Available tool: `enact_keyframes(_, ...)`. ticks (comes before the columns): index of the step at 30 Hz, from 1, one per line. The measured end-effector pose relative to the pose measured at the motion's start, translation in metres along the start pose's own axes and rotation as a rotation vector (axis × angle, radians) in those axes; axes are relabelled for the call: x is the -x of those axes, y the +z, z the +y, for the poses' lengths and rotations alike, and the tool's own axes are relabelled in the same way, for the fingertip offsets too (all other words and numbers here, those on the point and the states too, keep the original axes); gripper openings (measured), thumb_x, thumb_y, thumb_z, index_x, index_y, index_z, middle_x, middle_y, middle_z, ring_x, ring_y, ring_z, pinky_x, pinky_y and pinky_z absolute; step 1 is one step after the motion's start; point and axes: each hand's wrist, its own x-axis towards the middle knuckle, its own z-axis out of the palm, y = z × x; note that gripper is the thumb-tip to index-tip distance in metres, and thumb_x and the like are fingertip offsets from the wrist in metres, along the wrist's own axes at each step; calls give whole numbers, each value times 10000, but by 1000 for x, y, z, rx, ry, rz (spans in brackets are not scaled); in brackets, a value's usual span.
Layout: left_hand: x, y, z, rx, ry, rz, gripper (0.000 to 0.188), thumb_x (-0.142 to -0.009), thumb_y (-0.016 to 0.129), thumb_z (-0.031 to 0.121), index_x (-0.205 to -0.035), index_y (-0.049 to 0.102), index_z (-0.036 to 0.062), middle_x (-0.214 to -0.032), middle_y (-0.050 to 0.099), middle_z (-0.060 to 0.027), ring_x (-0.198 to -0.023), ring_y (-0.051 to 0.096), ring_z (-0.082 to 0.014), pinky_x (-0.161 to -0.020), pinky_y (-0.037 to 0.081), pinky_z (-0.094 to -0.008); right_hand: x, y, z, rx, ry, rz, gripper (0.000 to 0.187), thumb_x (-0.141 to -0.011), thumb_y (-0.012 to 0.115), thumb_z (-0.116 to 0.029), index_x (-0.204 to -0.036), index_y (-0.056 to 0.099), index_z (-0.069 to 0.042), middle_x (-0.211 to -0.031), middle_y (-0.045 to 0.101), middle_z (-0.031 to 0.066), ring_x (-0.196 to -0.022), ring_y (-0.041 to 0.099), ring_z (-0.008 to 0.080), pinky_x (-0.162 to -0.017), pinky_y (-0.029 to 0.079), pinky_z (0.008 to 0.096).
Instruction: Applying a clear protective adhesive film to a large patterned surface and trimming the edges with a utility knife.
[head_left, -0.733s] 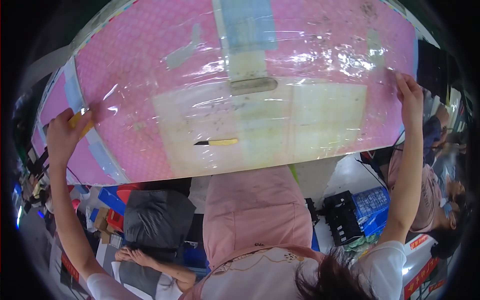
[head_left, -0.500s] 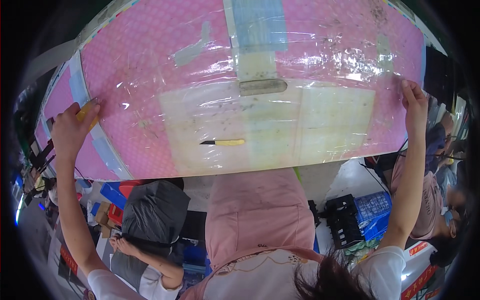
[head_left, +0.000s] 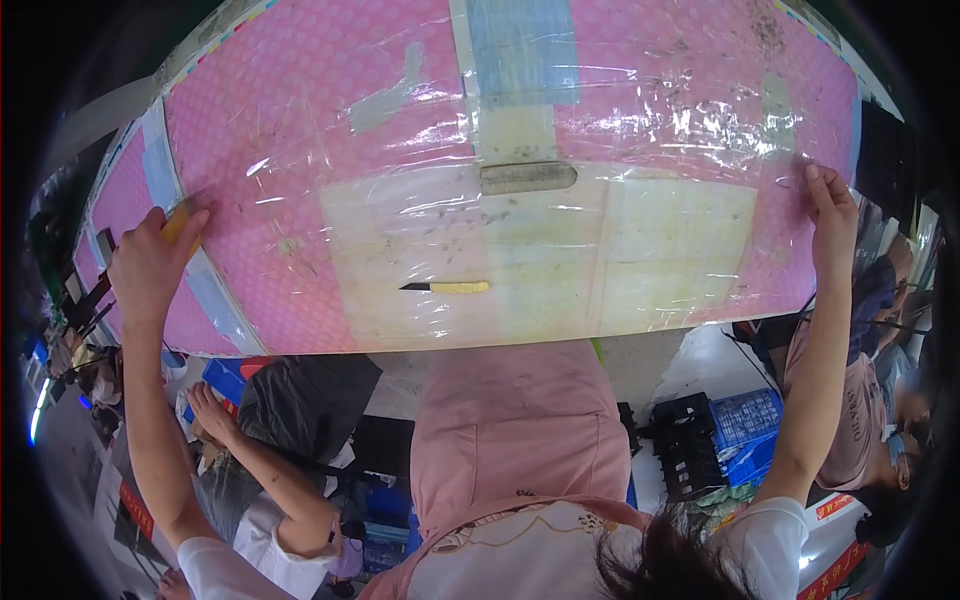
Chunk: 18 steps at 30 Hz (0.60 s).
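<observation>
A wide work surface (head_left: 260, 230) spreads before me, pink with a dotted pattern and covered in shiny clear film. At its left side my left hand (head_left: 148, 262) is closed round a yellow flat-looking piece (head_left: 180, 222), whose kind I cannot make out. Far to the right, my right hand (head_left: 830, 210) has thumb and fingers pinched together just above the surface. Whether anything thin sits in that pinch is too small to see. Between my hands lies a small knife (head_left: 450, 287) with a yellow handle and dark blade. Beyond it rests a grey, round-ended strip (head_left: 528, 177).
Pale sheets (head_left: 670, 240) and blue tape (head_left: 520, 50) lie under the film. Below the near edge are a black crate (head_left: 685, 440) and a blue basket (head_left: 750, 425). A co-worker's arm (head_left: 275, 480) is at lower left; another person (head_left: 850, 400) is at right.
My left hand has shifted slightly right and down with the yellow piece. My right hand has hardly moved. The co-worker at lower left has raised a hand toward the board.
</observation>
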Motion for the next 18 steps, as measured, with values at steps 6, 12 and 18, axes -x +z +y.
enact_keyframes(6, 1, 2, 1, -25, -8, 2, 598, -782, 545, 629, -799, 609, 34, -675, 617, -218, -688, 626, -401, -575, 486, -466, 1, 0, -1, 10, -3, 9, 158, -857, 651, -211, -932, 663, -72, -780, 567, -89, -666, 430, -10, -576, 279, 144)
enact_keyframes(12, 4, 3, 1, -31, -5, -8, 595, -789, 537, 625, -795, 606, 34, -669, 616, -218, -683, 626, -406, -569, 488, -474, 0, 1, 4, -29, -21, 11, 159, -859, 650, -207, -935, 665, -68, -801, 579, -80, -686, 444, -4, -596, 293, 141)
enact_keyframes(18, 6, 6, 0, -27, 3, 9, 600, -790, 535, 626, -786, 604, 30, -649, 611, -217, -661, 626, -407, -546, 489, -470, 4, 2, 0, -4, -16, 10, 156, -860, 647, -199, -936, 665, -64, -792, 577, -77, -689, 448, 1, -608, 303, 143)
